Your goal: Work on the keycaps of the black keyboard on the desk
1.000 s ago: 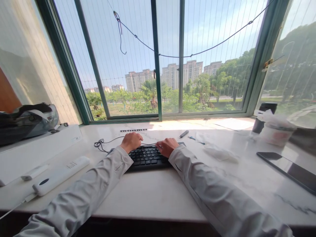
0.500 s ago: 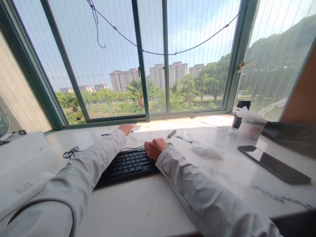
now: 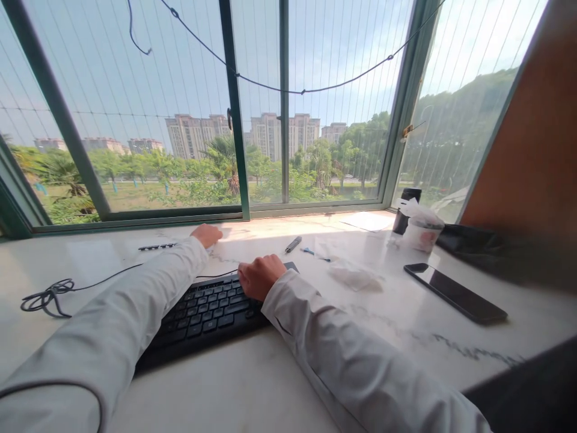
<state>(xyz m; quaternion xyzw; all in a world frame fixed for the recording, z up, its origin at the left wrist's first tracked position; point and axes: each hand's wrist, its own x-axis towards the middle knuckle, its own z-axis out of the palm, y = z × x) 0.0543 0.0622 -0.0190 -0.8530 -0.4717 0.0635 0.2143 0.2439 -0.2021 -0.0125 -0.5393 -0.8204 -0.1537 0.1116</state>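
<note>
My left hand rests low over the far part of the counter, fingers bunched and mostly hidden; whatever may be in them cannot be seen. My right hand is closed, its fingers curled down at the upper right part of a black keyboard. Whether it grips anything there is hidden. The keyboard lies at a slant, its left end partly covered by my left sleeve. Left of my left hand lies a row of small black pieces. A thin cable with a coiled bundle runs behind my left forearm.
Beyond my right hand lie a grey utility knife, a small blue tool and a clear plastic bag. Farther right are a black phone, a bagged tub and a dark cylinder. A window borders the counter.
My view has turned to the right, so everything sits farther left and the white box has left the picture. Both hands stay in nearly the same places on the counter and keyboard.
</note>
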